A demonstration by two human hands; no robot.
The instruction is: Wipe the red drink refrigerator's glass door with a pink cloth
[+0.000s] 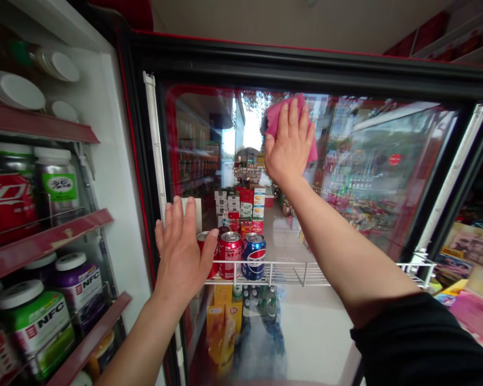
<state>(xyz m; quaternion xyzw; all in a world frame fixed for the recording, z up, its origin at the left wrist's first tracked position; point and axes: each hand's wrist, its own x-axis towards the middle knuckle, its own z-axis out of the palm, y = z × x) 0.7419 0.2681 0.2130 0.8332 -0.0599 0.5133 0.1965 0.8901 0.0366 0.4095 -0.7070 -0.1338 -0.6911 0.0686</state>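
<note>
A pink cloth (pixel 292 126) lies pressed against the glass of a fridge door (pixel 370 187). My right hand (pixel 290 145) is flat on it, fingers stretched upward, holding it to the pane. Lower on the left, my left hand (pixel 183 246) has its fingers and thumb spread and holds nothing; whether it touches the door cannot be made out. Just right of its thumb stand a red cola can (pixel 230 254) and a blue Pepsi can (pixel 254 256) on a white wire rack (pixel 290 272). Another red can is partly hidden behind that thumb.
Fridge shelves (pixel 44 244) on the left carry several bottles, among them a green-labelled NFC bottle (pixel 36 327). White strips (pixel 155 139) run up the door's inner frame. Printed packages (pixel 470 262) lie at the far right. The glass shows reflections.
</note>
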